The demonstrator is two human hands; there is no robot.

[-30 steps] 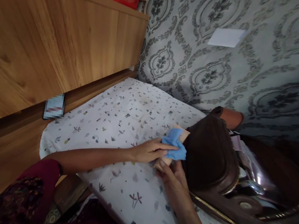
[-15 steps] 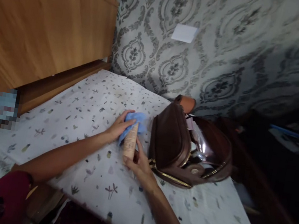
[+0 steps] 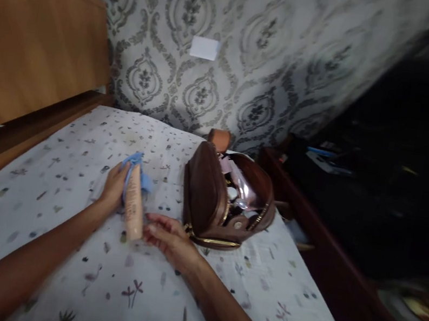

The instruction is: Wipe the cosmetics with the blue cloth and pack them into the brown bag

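My left hand (image 3: 113, 187) is closed around a blue cloth (image 3: 146, 182) and the top end of a beige cosmetic tube (image 3: 133, 207) with printed lettering. The tube slants down toward me, its capped end lowest. Beside that end is my right hand (image 3: 173, 238), fingers loosely bent and apart, with the tips close to the cap; whether they brush it I cannot tell. Right of both hands stands a brown cosmetic bag (image 3: 209, 192), unzipped, with a shiny pinkish pouch (image 3: 243, 190) and other small items inside.
A tablecloth with small printed motifs (image 3: 58, 260) covers the table. Behind the bag sits an orange-brown roll-like object (image 3: 219, 138). A wooden cabinet (image 3: 41, 38) borders the left, a patterned wall (image 3: 238, 16) the back. Dark furniture (image 3: 309, 231) lies beyond the right edge.
My right hand has loosened from the tube's lower end, while my left hand keeps the tube and cloth. The view has turned right, so everything appears further left.
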